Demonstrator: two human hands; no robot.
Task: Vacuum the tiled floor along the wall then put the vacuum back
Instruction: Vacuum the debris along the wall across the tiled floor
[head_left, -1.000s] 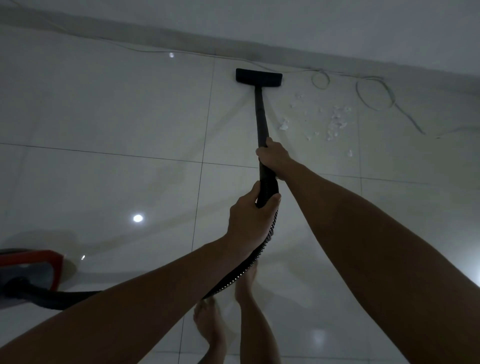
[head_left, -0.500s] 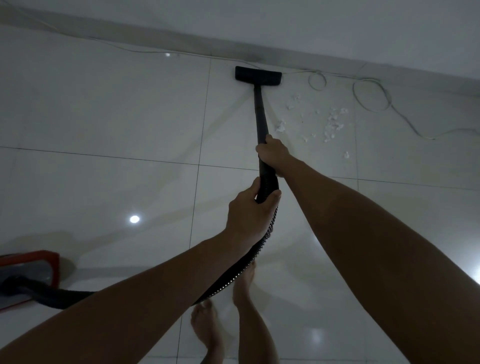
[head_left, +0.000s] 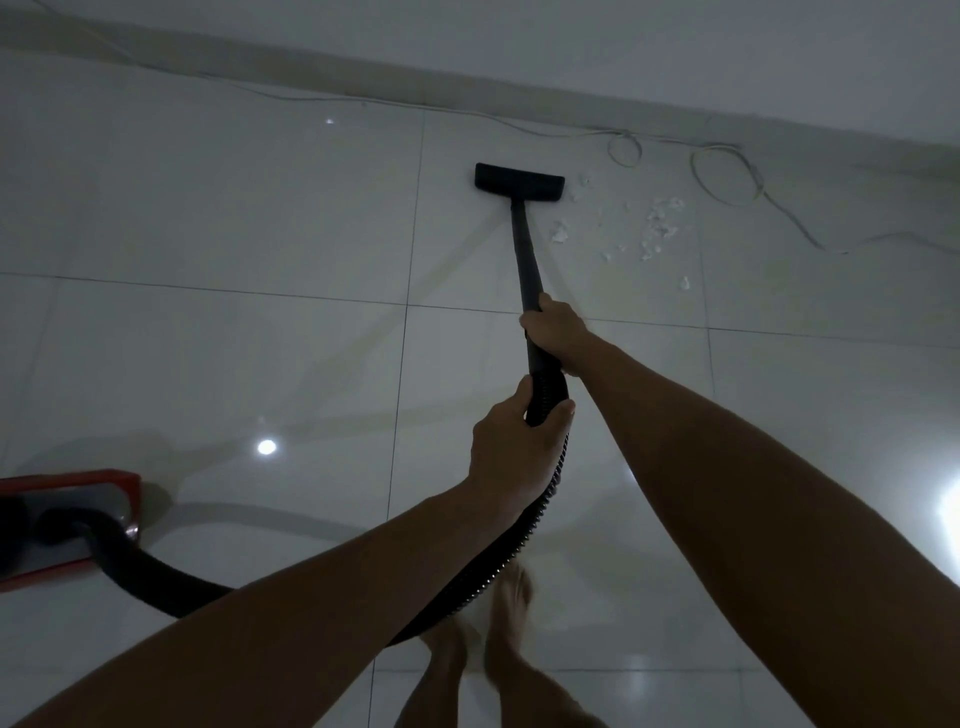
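Right hand (head_left: 553, 332): wraps the black wand (head_left: 524, 249), upper grip.
Left hand (head_left: 511, 457): clenches the ribbed hose (head_left: 498, 561) end.
Nozzle (head_left: 519, 182): on the tiled floor (head_left: 208, 338), near the wall (head_left: 675, 62), not touching.
Open room: bare tiles leftward.
Scraps (head_left: 660, 228): roughly ten white bits, right of nozzle.
Cable (head_left: 727, 176): one, looped along the wall.
Vacuum body (head_left: 67, 519): one, red, left edge.

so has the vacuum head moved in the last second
Yes. The vacuum head has pulled back from the wall toward the person; it sat closer to the cable along the wall before. The white scraps remain on its right.
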